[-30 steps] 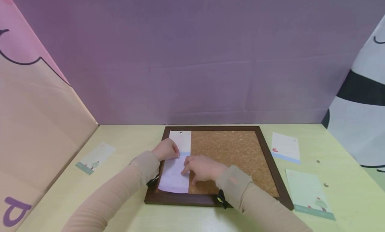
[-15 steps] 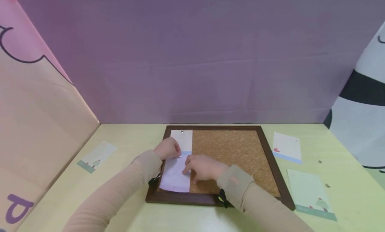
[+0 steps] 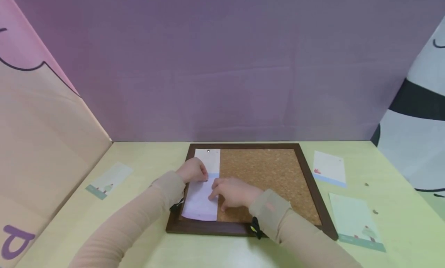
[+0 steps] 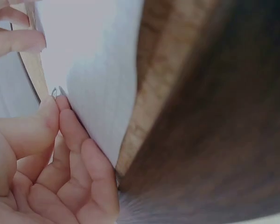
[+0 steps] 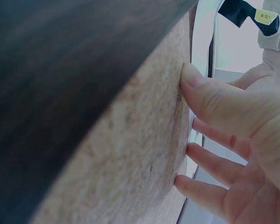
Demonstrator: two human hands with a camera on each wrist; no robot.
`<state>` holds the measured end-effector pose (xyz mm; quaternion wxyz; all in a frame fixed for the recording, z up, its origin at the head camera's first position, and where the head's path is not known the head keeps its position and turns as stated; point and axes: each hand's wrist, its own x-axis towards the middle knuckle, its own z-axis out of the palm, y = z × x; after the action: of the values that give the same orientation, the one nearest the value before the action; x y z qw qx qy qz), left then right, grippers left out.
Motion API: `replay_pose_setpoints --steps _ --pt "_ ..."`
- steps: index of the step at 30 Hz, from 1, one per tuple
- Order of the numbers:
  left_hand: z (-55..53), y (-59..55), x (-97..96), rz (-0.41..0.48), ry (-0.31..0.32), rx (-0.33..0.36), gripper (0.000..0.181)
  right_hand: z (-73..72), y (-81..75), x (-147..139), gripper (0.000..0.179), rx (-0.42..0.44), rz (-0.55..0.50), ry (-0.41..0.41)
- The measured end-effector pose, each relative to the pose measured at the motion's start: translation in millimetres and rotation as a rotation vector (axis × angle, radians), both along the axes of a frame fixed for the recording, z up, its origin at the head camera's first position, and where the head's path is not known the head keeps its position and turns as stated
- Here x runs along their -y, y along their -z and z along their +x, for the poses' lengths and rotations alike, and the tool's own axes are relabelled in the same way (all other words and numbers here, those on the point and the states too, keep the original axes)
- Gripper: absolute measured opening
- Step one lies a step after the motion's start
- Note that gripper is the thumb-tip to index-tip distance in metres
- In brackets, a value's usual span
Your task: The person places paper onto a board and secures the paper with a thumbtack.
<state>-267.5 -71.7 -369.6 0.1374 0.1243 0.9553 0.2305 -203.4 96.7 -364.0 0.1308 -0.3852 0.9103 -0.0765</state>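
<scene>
A framed corkboard point(image 3: 262, 169) lies on the table. Along its left side are a white sheet with a blue band point(image 3: 213, 160), bearing a metal thumbtack point(image 3: 208, 151) near its top, and a lavender sheet point(image 3: 199, 202) below it. My left hand point(image 3: 193, 170) pinches another small metal thumbtack point(image 4: 54, 93) between thumb and forefinger at the lavender sheet's top edge. How deep its point sits is hidden. My right hand point(image 3: 234, 192) rests with spread fingers on the lavender sheet's right edge and the bare cork; in the right wrist view its thumb point(image 5: 196, 86) touches the cork.
To the right lie a white card point(image 3: 329, 168), a green card point(image 3: 356, 217) and two loose thumbtacks, one far point(image 3: 366, 184) and one nearer point(image 3: 375, 211). Another card point(image 3: 109, 181) lies at the left. Printed cloth panels point(image 3: 222, 67) enclose the table's back and sides.
The view shifts slightly with the head. Both hands keep their places on the board, and the left still pinches the thumbtack.
</scene>
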Motion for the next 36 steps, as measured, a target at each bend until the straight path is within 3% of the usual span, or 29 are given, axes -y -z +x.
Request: replay_pose_setpoints --steps 13,24,29,36 --pt "-1.4 -2.0 4.1 -0.005 -0.041 0.03 0.004 -0.4 0.7 1 0.04 0.013 0.001 -0.005" --pt "4.1 -3.9 -4.5 -0.071 -0.025 -0.037 0.005 -0.4 2.0 0 0.04 -0.005 -0.007 -0.012" --pt "3.0 -2.6 -8.3 -0.09 -0.032 -0.027 0.007 -0.9 2.7 -1 0.04 -0.007 -0.015 -0.012" --pt "3.8 -9.2 -8.2 -0.082 -0.073 0.009 0.009 -1.4 1.2 0 0.04 -0.012 -0.02 -0.02"
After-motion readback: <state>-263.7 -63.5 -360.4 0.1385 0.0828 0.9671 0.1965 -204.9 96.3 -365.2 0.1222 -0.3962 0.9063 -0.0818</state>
